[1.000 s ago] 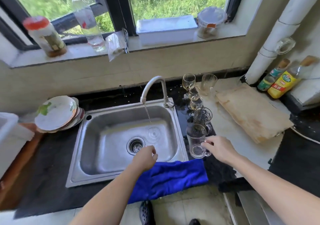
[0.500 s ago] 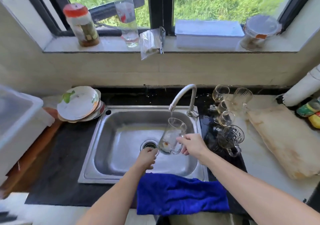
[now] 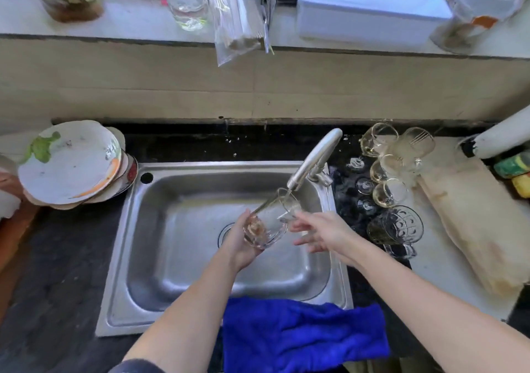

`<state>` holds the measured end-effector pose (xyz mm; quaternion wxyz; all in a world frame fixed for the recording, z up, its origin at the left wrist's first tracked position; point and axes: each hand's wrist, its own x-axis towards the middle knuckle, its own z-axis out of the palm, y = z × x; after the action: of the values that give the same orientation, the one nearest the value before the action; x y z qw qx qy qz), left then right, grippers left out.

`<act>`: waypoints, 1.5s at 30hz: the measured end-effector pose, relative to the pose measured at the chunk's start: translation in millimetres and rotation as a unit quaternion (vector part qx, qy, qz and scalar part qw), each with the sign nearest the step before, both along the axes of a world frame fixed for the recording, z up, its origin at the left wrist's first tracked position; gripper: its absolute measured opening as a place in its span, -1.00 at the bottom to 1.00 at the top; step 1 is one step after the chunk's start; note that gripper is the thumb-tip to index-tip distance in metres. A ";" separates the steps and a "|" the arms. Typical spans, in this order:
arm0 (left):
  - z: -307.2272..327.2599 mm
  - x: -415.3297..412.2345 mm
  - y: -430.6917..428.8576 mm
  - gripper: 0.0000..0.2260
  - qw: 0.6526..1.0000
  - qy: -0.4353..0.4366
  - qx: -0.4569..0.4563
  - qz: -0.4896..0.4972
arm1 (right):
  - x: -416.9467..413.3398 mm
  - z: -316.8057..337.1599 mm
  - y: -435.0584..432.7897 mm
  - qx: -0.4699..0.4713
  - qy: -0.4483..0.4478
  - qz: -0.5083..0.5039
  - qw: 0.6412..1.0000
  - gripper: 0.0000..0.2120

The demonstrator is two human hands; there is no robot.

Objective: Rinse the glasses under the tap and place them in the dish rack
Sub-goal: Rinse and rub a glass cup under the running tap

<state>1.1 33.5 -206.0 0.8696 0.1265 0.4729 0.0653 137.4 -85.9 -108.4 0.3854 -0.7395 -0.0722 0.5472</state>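
A clear glass mug [image 3: 268,223] with brownish residue at its bottom is tilted under the tap [image 3: 312,157], its mouth up at the spout. My left hand [image 3: 239,245] grips its base from below and the left. Just right of the mug, my right hand [image 3: 321,230] has its fingers spread and loose, with the fingertips at the mug's handle side. Several more glasses [image 3: 390,166] stand on the counter to the right of the steel sink [image 3: 134,229]. A patterned glass mug [image 3: 398,227] is the nearest of them.
A blue cloth [image 3: 304,335] hangs over the sink's front edge. Stacked plates [image 3: 68,163] sit left of the sink. A worn cutting board [image 3: 473,223] lies at the right. On the window sill stand a bottle [image 3: 186,2], jars, a plastic bag and a white box [image 3: 370,5].
My right hand took the mug from the counter and brought it under the tap. My left hand now grips its base, and my right hand has loosened off it.
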 end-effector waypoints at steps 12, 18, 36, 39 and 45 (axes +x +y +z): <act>6.4 -15.6 0.9 -0.66 0.999 0.014 -0.042 -0.026 | 37.0 -3.4 52.1 0.029 -0.142 0.201 0.969 -0.90; 10.9 -15.1 2.9 -0.78 0.999 0.018 0.044 0.018 | 35.9 -11.7 41.6 0.026 -0.072 0.186 0.980 -0.93; 13.0 6.2 0.3 -0.72 0.998 0.047 0.028 0.011 | 54.0 11.5 50.4 0.013 -0.093 0.250 0.964 -0.92; 13.5 2.6 3.4 -0.65 0.997 0.054 0.015 -0.056 | 55.1 12.8 56.4 0.047 -0.172 0.285 0.942 -0.94; 20.8 -2.1 2.3 -0.65 0.999 0.025 0.027 0.009 | 48.2 7.1 51.7 0.056 -0.153 0.238 0.957 -0.90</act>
<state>-1.0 35.8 -185.2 0.8532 0.1472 0.4935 0.0825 185.6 -34.2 -101.3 0.2690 -0.7527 -0.3349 0.4990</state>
